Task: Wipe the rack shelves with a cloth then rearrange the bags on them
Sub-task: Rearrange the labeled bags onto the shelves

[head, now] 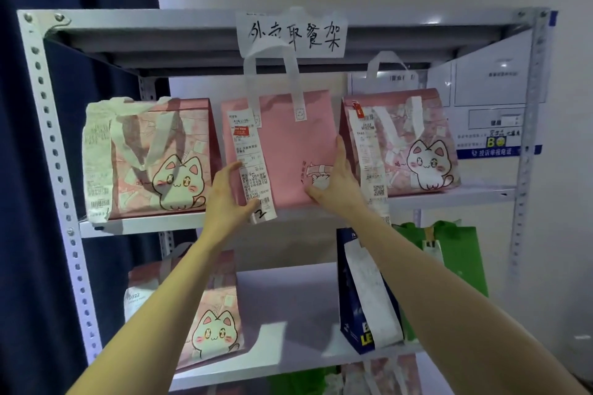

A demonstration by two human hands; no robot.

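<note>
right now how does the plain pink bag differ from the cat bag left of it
The left hand and right hand hold the plain pink bag; the cat bag sits untouched. The plain pink bag's handles stand upright; the cat bag's flop over its front. The plain pink bag shows only a small drawing; the cat bag a big cartoon cat. Both are pink with a white receipt.

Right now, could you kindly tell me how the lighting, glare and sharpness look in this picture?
Head view: the wide lens bends the rack upright. Head view: glare spots sit on the poster at right. Head view: soft shadows lie on the lower shelf. Head view: the receipt on the pink bag is too soft to read.
</note>
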